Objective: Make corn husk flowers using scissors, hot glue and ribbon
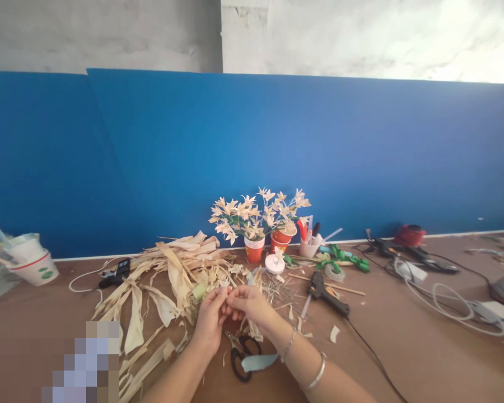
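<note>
A small pale piece (224, 284) was pinched at the tips of the left grip (211, 318), and it was held up above the brown surface (407, 336), close to a big heap of dry leaves (178, 271). The right grip (252, 305) was bent in and set right up against the left one, with its fingers close together, but whether anything was pinched by it could not be told. Just below the two, black scissors (234, 364) were seen, partly covered by a light blue strip (259, 362). Over to the right, a black glue gun (328, 295) was laid down, tipped on its side. Further back, pale flowers (242, 210) were held in red cups (254, 253), and one more flower (279, 255) was stood on a round white thing (274, 265). Beside the red cups, pens and other long things were kept in a white cup (307, 249). Behind it all, a blue board (277, 134) was seen
</note>
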Action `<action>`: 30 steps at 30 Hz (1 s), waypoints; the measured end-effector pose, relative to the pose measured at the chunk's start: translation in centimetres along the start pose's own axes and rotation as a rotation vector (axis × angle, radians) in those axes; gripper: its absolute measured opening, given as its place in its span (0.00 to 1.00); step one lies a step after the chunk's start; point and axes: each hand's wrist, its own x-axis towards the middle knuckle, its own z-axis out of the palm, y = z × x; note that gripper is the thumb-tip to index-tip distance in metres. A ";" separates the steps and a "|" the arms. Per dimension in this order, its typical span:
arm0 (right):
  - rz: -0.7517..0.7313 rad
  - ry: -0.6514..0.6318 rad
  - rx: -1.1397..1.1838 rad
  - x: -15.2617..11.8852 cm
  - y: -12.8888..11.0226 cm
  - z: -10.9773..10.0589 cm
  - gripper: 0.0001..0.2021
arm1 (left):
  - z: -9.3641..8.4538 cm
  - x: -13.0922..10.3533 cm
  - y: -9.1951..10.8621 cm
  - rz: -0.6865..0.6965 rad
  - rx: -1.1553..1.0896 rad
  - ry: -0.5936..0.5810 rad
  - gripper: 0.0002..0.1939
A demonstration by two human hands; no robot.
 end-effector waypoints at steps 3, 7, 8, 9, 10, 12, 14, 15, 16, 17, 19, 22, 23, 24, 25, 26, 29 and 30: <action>-0.010 0.002 0.002 0.1 0.3 0.1 0.17 | -0.1 0.1 -0.2 0.003 -0.009 0.017 0.13; -0.021 0.015 -0.002 0.1 0.3 0.1 0.17 | -0.1 0.1 -0.3 0.005 -0.012 0.010 0.13; -0.025 0.015 0.002 0.1 0.3 0.1 0.17 | -0.1 0.1 -0.3 0.003 -0.014 0.011 0.13; -0.026 0.017 0.006 0.1 0.3 0.2 0.17 | 0.0 0.1 -0.4 0.002 -0.017 0.012 0.13; -0.025 0.021 0.008 0.1 0.3 0.2 0.17 | 0.0 0.1 -0.4 0.001 -0.021 0.012 0.13; -0.022 0.034 0.003 0.1 0.3 0.2 0.17 | 0.1 0.0 -0.4 -0.001 -0.028 0.011 0.14; -0.022 0.044 -0.004 0.1 0.3 0.3 0.18 | 0.1 0.0 -0.4 -0.001 -0.027 0.010 0.14; -0.023 0.042 -0.004 0.2 0.3 0.3 0.18 | 0.1 0.0 -0.4 -0.001 -0.025 0.010 0.14; -0.024 0.041 0.001 0.2 0.3 0.3 0.18 | 0.1 -0.1 -0.4 -0.003 -0.020 0.011 0.14; -0.023 0.036 0.008 0.2 0.3 0.2 0.19 | 0.1 -0.1 -0.4 -0.007 -0.014 0.015 0.13; -0.024 0.016 0.022 0.2 0.2 0.0 0.19 | 0.2 -0.2 -0.3 -0.017 0.000 0.020 0.13; -0.033 -0.035 0.047 0.0 -0.2 -0.4 0.17 | 0.5 -0.4 0.0 -0.018 0.002 -0.012 0.13; -0.032 -0.050 0.054 0.0 -0.3 -0.6 0.16 | 0.6 -0.4 0.1 -0.015 -0.005 -0.028 0.14; -0.029 -0.061 0.060 -0.1 -0.5 -0.7 0.16 | 0.7 -0.4 0.2 -0.015 -0.011 -0.039 0.14; -0.024 -0.070 0.066 -0.2 -0.6 -0.8 0.15 | 0.7 -0.4 0.3 -0.018 -0.013 -0.041 0.15; -0.016 -0.080 0.068 -0.3 -0.7 -0.8 0.15 | 0.7 -0.3 0.4 -0.025 -0.013 -0.038 0.16; 0.002 -0.116 0.071 -0.5 -1.0 -0.9 0.15 | 0.5 -0.1 0.5 -0.046 -0.003 -0.037 0.17; 0.006 -0.126 0.071 -0.6 -1.1 -0.8 0.15 | 0.4 -0.1 0.6 -0.054 0.002 -0.045 0.18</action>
